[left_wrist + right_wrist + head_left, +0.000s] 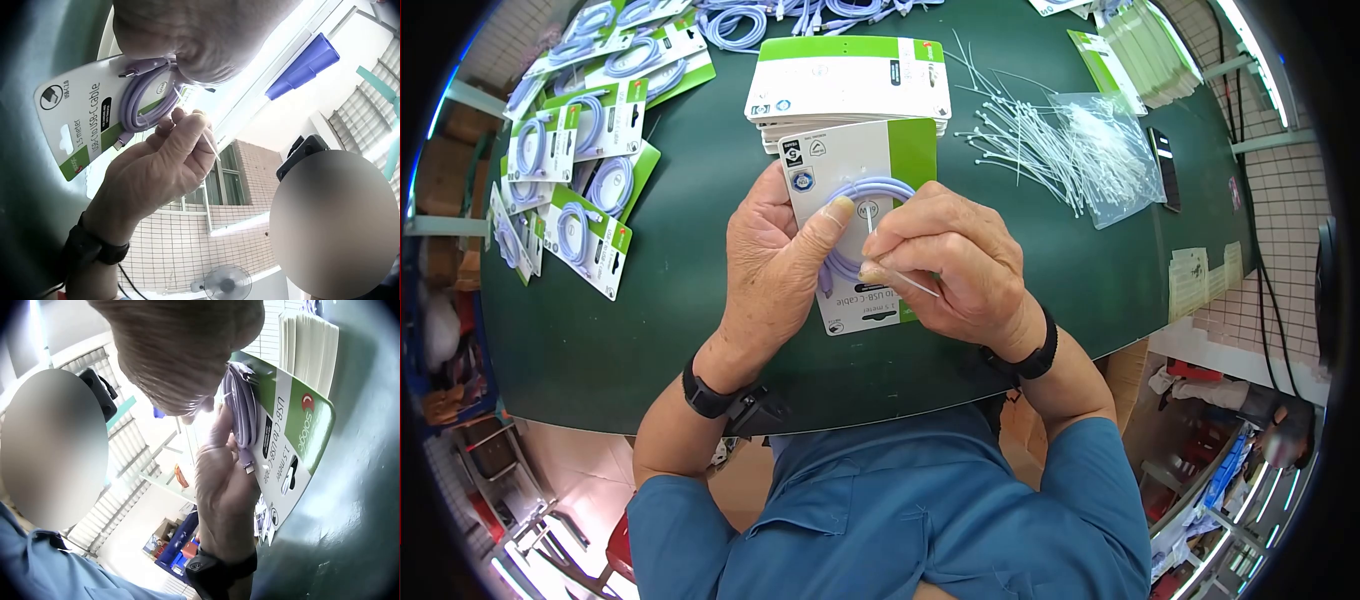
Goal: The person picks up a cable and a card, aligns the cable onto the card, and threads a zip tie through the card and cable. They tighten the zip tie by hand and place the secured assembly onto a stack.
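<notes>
My left hand (765, 270) grips a white and green packaging card (913, 150) by its left side, its thumb pressing a coiled lilac USB-C cable (885, 186) against the front. Between thumb and fingers, my right hand (965, 255) pinches a thin white cable tie (918, 286) at the middle of the coil. The left wrist view shows the tie (211, 144) running past the right fingertips, and a cable plug (123, 141) beside the coil. In the right wrist view, the left hand (222, 481) supports the card (294, 465) from behind, tilted above the table.
Behind the card stands a stack of blank cards (850, 85). Loose cable ties (1025, 145) and a plastic bag of ties (1110, 165) lie right. Cards with cables (590, 125) pile up left; loose cables (735, 28) lie at the back. More cards (1145, 50) stand far right.
</notes>
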`<move>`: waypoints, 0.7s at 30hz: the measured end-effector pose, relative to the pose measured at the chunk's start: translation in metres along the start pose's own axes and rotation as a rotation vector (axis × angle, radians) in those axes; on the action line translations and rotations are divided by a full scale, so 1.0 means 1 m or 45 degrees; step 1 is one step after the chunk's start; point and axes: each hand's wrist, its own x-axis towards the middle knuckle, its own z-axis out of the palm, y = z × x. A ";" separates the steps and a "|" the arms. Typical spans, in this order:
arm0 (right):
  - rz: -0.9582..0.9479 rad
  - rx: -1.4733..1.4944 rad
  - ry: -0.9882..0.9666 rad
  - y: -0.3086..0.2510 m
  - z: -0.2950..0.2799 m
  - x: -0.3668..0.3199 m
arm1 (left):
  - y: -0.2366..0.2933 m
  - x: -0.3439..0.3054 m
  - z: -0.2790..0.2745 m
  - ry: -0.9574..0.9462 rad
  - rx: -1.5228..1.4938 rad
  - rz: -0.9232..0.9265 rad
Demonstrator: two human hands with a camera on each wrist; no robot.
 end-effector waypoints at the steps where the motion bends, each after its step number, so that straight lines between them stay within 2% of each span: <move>1: -0.001 0.006 0.000 0.000 0.000 0.000 | 0.000 0.000 0.000 0.001 -0.001 -0.001; 8: 0.033 -0.060 0.027 -0.003 0.002 0.003 | -0.004 -0.001 0.000 -0.006 -0.007 -0.027; 16: 0.242 -0.124 0.190 0.003 -0.006 0.000 | -0.011 -0.004 0.008 -0.019 -0.009 -0.084; 19: 0.126 -0.351 0.114 0.011 -0.011 0.005 | -0.014 -0.005 0.010 -0.027 -0.020 -0.088; 21: 0.111 -0.374 0.097 0.017 -0.012 0.006 | -0.015 -0.006 0.010 -0.027 -0.024 -0.090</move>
